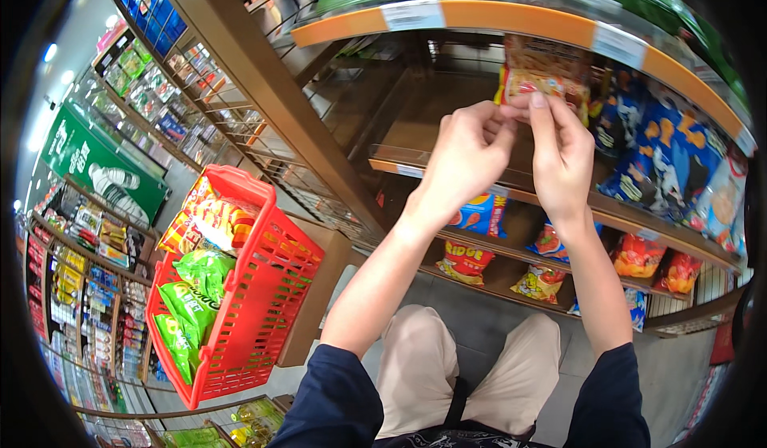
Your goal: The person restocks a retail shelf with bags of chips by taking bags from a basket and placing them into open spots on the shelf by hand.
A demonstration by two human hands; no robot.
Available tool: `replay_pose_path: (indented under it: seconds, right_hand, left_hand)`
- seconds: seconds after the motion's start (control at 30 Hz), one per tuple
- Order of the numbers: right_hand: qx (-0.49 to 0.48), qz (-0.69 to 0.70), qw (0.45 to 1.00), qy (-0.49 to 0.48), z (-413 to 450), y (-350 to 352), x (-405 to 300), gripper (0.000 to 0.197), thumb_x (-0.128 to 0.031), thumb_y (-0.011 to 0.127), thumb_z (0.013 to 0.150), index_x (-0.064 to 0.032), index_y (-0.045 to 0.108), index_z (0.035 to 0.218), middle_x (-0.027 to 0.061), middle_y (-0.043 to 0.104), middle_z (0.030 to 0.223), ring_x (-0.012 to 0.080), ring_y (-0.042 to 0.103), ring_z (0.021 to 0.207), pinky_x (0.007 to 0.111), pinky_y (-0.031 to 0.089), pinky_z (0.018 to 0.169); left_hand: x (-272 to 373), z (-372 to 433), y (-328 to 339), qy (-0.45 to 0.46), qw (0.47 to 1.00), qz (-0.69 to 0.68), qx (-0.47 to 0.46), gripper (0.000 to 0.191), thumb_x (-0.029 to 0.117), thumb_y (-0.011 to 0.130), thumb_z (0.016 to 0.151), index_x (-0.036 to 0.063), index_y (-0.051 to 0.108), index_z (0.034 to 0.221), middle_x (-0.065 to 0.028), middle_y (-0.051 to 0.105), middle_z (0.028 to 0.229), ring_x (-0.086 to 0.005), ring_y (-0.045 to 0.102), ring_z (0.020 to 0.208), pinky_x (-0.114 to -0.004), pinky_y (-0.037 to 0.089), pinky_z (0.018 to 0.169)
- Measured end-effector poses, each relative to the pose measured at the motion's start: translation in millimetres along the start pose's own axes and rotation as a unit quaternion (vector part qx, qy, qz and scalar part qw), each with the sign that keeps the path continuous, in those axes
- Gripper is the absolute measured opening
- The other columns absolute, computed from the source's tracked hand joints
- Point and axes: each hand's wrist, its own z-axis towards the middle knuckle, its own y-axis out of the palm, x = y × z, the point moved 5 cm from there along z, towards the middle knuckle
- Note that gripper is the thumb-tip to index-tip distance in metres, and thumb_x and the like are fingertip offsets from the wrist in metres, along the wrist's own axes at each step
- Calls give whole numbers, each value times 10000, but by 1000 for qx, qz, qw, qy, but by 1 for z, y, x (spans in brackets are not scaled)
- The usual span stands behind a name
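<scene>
Both hands are raised close together before the shelf, fingertips meeting. My left hand [473, 148] has its fingers curled, and my right hand [557, 148] has its thumb and forefinger bent towards it. Whether anything small lies between the fingertips cannot be told. Just behind them, partly covered, stands a snack bag with yellow edges [542, 67] on the shelf. Blue snack bags [671, 154] lie right of it. To the left, a red plastic basket [254, 310] holds green snack bags [192, 304] and red-and-yellow bags [216, 217].
An orange shelf edge [509, 16] with price tags runs above the hands. Lower shelves hold a red snack bag [466, 262] and others. A brown upright post [269, 94] stands at left, with a cardboard box [317, 292] beside the basket. Stocked racks [96, 280] line the far left.
</scene>
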Motion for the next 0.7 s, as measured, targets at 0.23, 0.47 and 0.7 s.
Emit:
replay_pose_path:
  seconds: [0.23,0.47,0.7]
  right_hand:
    - [29,-49,996,63,-1,42,26,256,-149,444,972,22,599,861,27,617,779,60,533,720,207,437,672]
    - [89,-15,983,161,-28,59,8,361,-148,355,982,-58,383,633,9,377,589,93,349,562,258,387,723]
    - [-25,22,962,271,-50,86,-71,422,-181,381,986,-83,329,579,-31,293,491,54,274,460,237,254,449]
  left_hand:
    - [-44,0,-24,-105,968,-228,12,69,26,491,871,-13,545,854,-43,614,734,-84,589,629,-234,487,495]
    - [-17,-35,-62,-183,959,-181,119,109,80,537,870,-22,573,862,-15,571,658,-41,478,572,-222,389,496]
    - [64,-107,-148,-361,902,-152,180,252,176,553,914,8,509,732,23,446,550,-28,406,535,-242,332,448]
